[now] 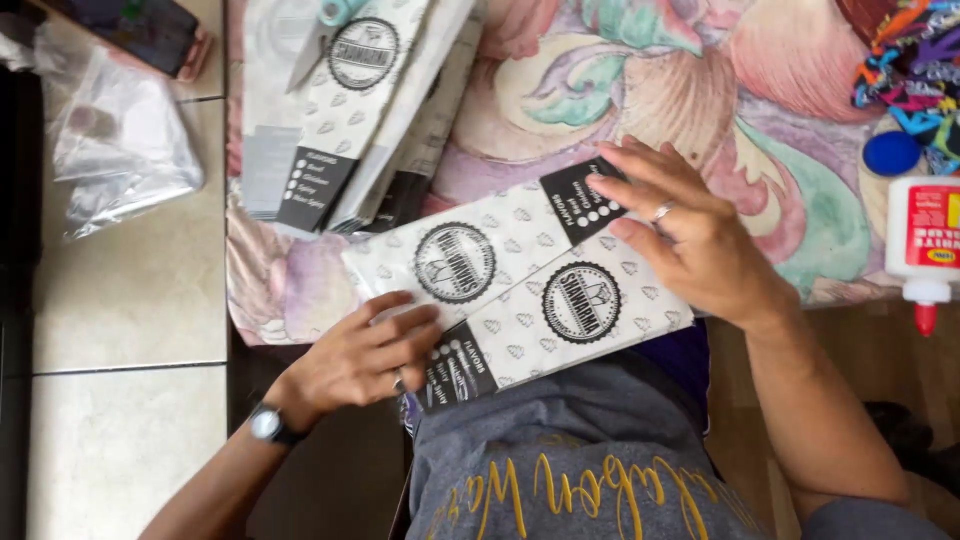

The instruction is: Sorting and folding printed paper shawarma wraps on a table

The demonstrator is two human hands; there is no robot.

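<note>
Two printed paper bags (520, 285) flat on the flowered cloth (760, 110) at the lap, left hand (365, 355) and right hand (690, 235) spread flat on them, finished stack (350, 110) (scissors on top) beyond, glue bottle (925, 240) unused alongside.

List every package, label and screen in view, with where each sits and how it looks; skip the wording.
Two paper sleeves: under both hands, side by side; white, leaf-patterned, round black seals, black end panels.
Sleeve stack: top centre-left; same white-and-black design.
Glue bottle: right edge; white, red label, red tip.
Phone: top left; dark screen, pinkish case.
Clear plastic bag: left, on tiles; crumpled.
</note>
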